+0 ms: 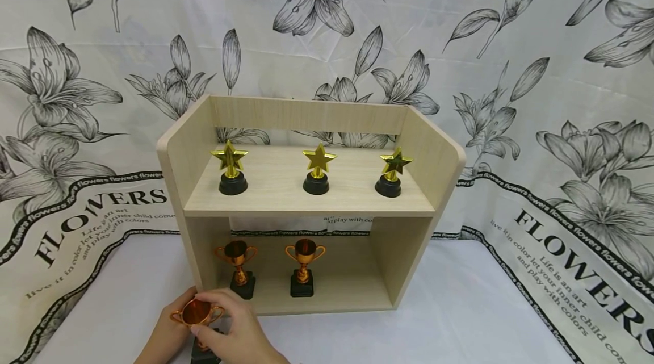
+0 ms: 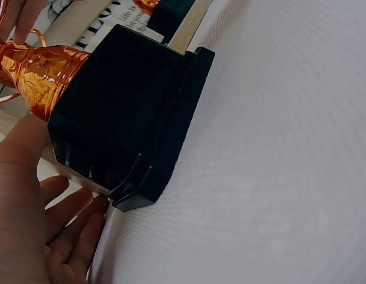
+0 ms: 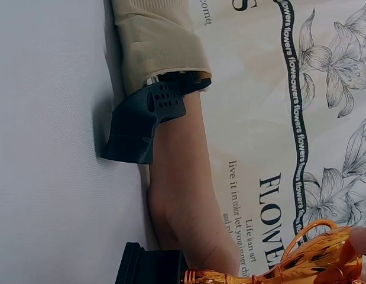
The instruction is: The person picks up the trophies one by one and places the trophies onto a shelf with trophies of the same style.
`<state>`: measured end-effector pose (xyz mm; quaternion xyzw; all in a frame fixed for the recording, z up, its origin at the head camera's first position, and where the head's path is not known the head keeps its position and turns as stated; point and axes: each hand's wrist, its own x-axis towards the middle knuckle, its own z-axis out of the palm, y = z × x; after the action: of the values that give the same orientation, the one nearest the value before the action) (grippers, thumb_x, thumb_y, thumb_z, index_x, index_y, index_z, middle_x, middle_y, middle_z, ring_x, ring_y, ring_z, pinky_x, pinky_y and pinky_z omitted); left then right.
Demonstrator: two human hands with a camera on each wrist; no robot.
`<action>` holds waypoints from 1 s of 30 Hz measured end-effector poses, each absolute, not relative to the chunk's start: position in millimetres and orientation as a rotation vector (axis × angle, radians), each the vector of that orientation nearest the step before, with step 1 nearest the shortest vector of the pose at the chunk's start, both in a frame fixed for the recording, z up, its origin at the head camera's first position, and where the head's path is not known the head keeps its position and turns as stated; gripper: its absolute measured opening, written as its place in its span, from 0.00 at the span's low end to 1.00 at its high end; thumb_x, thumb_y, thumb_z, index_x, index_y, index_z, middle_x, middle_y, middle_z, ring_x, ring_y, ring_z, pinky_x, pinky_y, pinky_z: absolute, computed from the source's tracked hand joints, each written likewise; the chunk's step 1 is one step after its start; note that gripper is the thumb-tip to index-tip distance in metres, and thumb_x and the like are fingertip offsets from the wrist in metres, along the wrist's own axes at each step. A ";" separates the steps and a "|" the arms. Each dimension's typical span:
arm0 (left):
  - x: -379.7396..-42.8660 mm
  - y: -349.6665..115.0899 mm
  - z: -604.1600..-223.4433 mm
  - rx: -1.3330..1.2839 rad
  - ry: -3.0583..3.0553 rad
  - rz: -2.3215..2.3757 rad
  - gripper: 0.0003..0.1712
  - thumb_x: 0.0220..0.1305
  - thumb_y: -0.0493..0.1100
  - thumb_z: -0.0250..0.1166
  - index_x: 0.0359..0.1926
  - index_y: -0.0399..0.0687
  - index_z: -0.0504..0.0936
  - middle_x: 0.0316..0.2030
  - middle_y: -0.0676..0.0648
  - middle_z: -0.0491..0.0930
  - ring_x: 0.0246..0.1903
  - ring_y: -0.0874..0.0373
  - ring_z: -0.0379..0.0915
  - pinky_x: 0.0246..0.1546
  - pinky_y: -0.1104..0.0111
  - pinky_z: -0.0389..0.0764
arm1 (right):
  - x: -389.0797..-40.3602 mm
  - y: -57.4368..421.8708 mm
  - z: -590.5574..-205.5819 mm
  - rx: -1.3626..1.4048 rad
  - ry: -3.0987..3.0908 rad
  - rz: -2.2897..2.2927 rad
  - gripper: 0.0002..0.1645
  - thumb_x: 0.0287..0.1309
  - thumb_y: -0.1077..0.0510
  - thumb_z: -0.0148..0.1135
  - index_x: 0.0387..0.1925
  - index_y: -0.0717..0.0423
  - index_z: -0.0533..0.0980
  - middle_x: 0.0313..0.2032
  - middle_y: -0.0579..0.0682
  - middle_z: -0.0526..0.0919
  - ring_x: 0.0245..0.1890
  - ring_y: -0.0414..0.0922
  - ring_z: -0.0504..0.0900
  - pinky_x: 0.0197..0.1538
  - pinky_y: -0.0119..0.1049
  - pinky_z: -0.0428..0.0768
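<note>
Near the shelf's front left corner, my right hand (image 1: 232, 321) pinches the bowl of a copper-coloured trophy cup (image 1: 196, 313) between thumb and fingers. The cup stands upright on its black base (image 2: 117, 106), close over the white cloth. Behind the cup is my left hand (image 1: 176, 321), partly hidden by it in the head view. In the left wrist view its thumb lies right at the base's edge, and the other fingers are loosely bent beside the base. Two similar trophy cups, one at left (image 1: 239, 264) and one in the middle (image 1: 303, 267), stand on the lower shelf.
A pale wooden two-tier shelf (image 1: 306, 213) stands ahead. Its upper tier bears three gold star trophies, at left (image 1: 232, 168), middle (image 1: 318, 168) and right (image 1: 392, 171). White cloth (image 1: 460, 307) covers the table; a flower-printed curtain (image 1: 490, 86) hangs behind.
</note>
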<state>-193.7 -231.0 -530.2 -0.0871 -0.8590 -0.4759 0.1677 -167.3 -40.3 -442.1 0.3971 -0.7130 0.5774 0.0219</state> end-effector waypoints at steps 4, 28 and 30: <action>-193.8 -230.6 -529.4 -0.216 -2.472 -1.326 0.22 0.60 0.36 0.62 0.56 0.49 0.76 0.45 0.53 0.81 0.44 0.71 0.73 0.40 0.73 0.75 | -167.3 -39.7 -441.6 1.232 -2.197 1.767 0.23 0.60 0.59 0.60 0.58 0.51 0.71 0.55 0.48 0.76 0.55 0.36 0.72 0.53 0.31 0.72; -191.7 -229.7 -524.5 -0.198 -2.519 -1.274 0.23 0.61 0.45 0.64 0.58 0.52 0.76 0.51 0.48 0.79 0.48 0.69 0.72 0.41 0.70 0.75 | -166.4 -36.4 -437.3 1.176 -2.209 1.791 0.24 0.60 0.59 0.61 0.59 0.51 0.71 0.55 0.48 0.75 0.56 0.37 0.71 0.54 0.33 0.72; -192.1 -230.0 -525.6 -0.212 -2.507 -1.280 0.23 0.61 0.44 0.64 0.58 0.51 0.75 0.51 0.48 0.79 0.48 0.70 0.72 0.41 0.71 0.75 | -165.3 -35.8 -434.7 1.163 -2.212 1.795 0.24 0.59 0.60 0.61 0.58 0.52 0.71 0.55 0.50 0.75 0.55 0.38 0.71 0.54 0.34 0.72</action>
<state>-192.1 -230.0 -525.6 -0.0740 -0.8769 -0.4478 0.1584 -165.3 -35.8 -434.7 0.3778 -0.7186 0.5830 0.0323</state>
